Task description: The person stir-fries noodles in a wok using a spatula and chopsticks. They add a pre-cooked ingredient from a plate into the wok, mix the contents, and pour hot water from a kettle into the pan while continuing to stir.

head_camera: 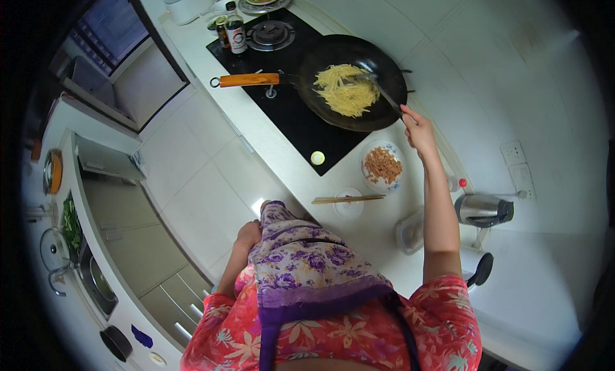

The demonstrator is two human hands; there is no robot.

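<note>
My right hand [419, 133] grips the handle of a metal spatula [388, 98]. Its blade rests among pale yellow shreds [346, 92], which look like potato, in a black wok [331, 49]. The wok sits on a black glass gas hob [283, 102], its wooden handle [250, 80] pointing left. Down at my side, my left hand [249, 233] is against the edge of the purple-flowered apron [312, 255]. Its fingers are partly hidden, so I cannot tell whether they hold the cloth.
Near the wok are a plate of diced brown food [382, 165] and chopsticks [348, 199] across a small dish [353, 208]. An electric kettle [480, 210] and plastic container [408, 231] stand right. Sauce bottles [235, 32] are by the far burner [270, 33]. Behind left is a sink [98, 279].
</note>
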